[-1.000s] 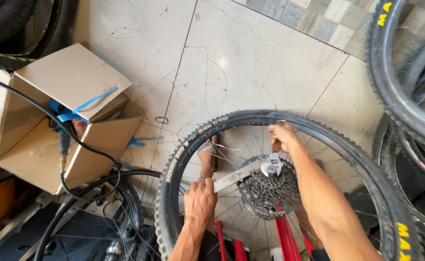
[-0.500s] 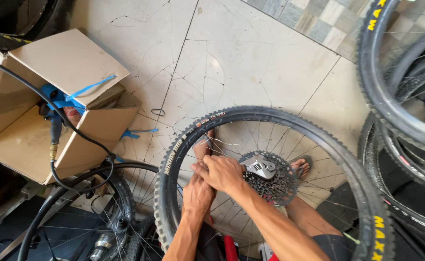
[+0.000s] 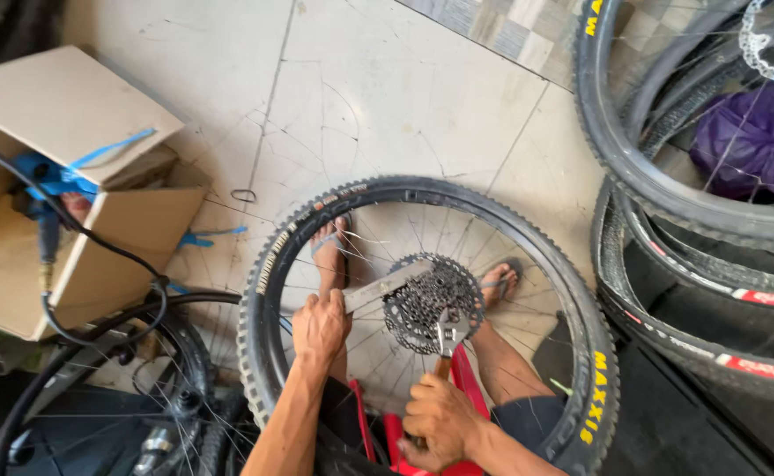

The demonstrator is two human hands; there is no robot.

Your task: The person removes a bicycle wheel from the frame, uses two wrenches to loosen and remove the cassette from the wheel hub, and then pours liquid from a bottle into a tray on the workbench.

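Head view
Wheel (image 3: 422, 198): upright on tiled floor, lower rim cut off.
Left hand (image 3: 321, 326): clasps flat bar (image 3: 385, 284), its end hidden behind cogs (image 3: 431, 300).
Right hand (image 3: 440, 419): grips wrench (image 3: 448, 335); handle mostly hidden.

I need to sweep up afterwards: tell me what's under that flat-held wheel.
Through the spokes of the wheel, two sandalled feet stand on the pale tiled floor, beside a red stool. The cassette covers what lies directly beneath it.
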